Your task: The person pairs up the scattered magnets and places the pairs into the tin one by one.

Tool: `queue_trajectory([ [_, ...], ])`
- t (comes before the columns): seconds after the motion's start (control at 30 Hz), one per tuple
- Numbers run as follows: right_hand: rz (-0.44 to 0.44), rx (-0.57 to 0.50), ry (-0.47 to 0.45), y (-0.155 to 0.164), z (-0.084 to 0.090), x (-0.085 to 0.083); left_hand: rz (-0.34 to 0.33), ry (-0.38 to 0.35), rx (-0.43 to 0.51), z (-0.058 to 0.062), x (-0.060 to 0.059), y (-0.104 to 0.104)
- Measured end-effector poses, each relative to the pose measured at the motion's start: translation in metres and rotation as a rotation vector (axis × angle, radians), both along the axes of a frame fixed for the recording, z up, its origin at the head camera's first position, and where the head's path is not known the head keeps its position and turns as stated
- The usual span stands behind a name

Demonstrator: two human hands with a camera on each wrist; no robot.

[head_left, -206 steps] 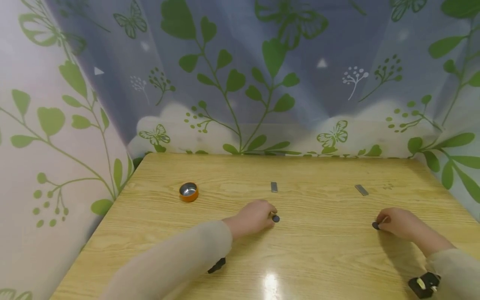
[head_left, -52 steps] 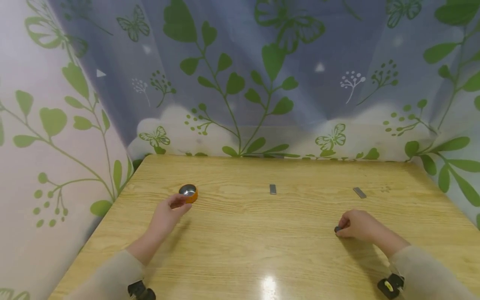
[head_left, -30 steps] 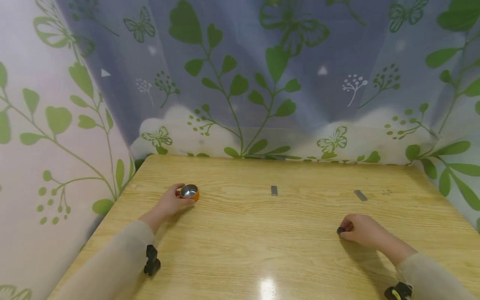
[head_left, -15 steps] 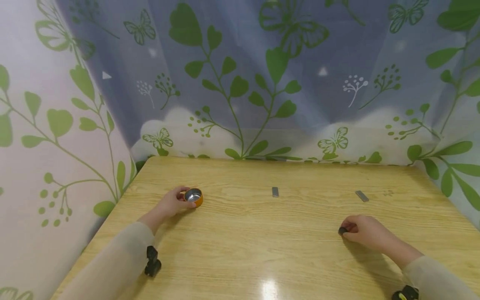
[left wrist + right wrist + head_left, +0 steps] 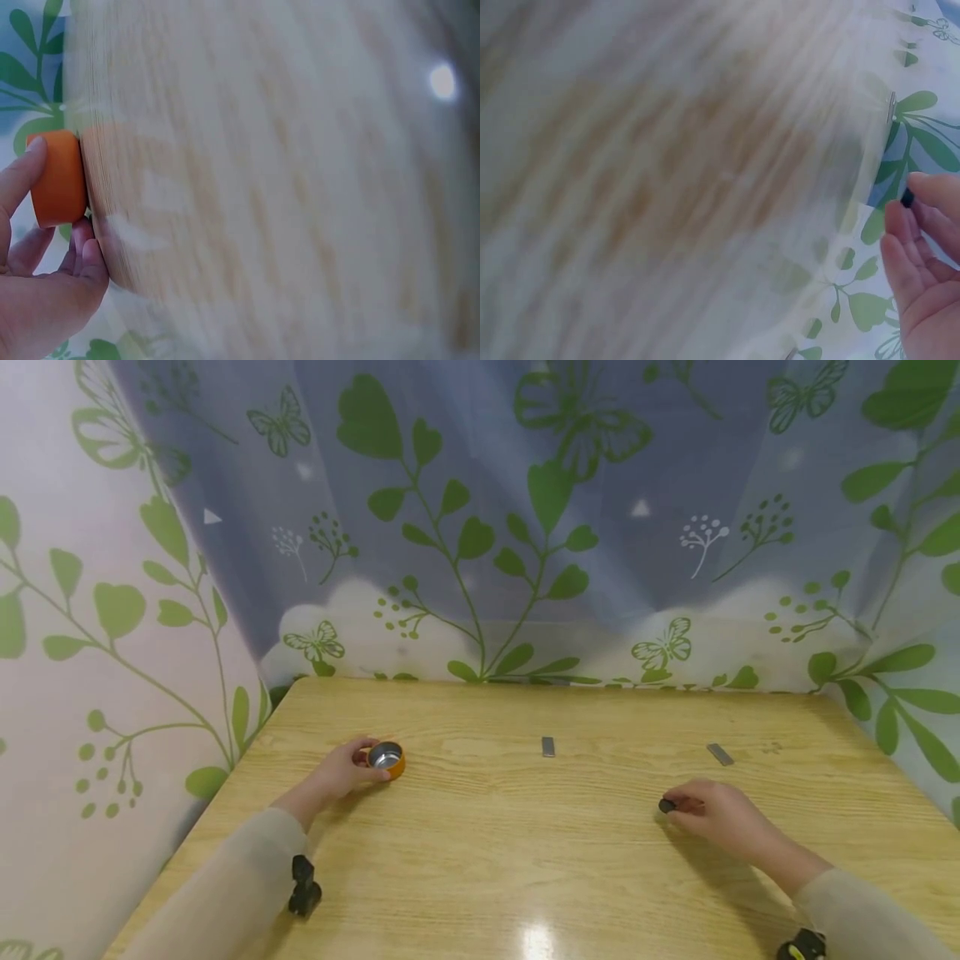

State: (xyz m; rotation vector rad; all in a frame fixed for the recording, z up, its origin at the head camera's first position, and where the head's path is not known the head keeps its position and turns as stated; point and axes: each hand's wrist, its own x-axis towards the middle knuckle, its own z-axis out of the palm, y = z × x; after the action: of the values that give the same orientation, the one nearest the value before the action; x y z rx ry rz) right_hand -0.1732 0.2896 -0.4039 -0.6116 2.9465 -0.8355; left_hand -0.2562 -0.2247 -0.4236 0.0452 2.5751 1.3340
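Note:
My left hand grips a small round orange cup with a bare metal inside, thumb on the near side and fingers behind. In the left wrist view the orange cup stands on the tabletop, its side toward the camera. Toward the right, my right hand pinches a small round black piece between thumb and fingertips. Only a dark edge of that black piece shows in the right wrist view; its exact kind is unclear.
Two small flat grey metal strips lie farther back: one strip near the middle, another strip at the right. Faint small marks show beside the right one. The wooden table meets a leaf-patterned curtain behind.
My left hand held a dark round piece mid-table, then went left and took hold of the orange cup, shifting it slightly right and nearer. My right hand has moved left with its black piece.

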Motion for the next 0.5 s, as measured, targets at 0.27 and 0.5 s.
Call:
queue_trajectory([
  [0.27, 0.01, -0.072, 0.081, -0.009, -0.003, -0.005, 0.008, -0.018, 0.022, -0.002, -0.003, 0.0],
  [0.5, 0.025, -0.122, 0.084, -0.022, -0.001, -0.007, 0.004, -0.023, 0.023, -0.003, -0.002, -0.001],
])
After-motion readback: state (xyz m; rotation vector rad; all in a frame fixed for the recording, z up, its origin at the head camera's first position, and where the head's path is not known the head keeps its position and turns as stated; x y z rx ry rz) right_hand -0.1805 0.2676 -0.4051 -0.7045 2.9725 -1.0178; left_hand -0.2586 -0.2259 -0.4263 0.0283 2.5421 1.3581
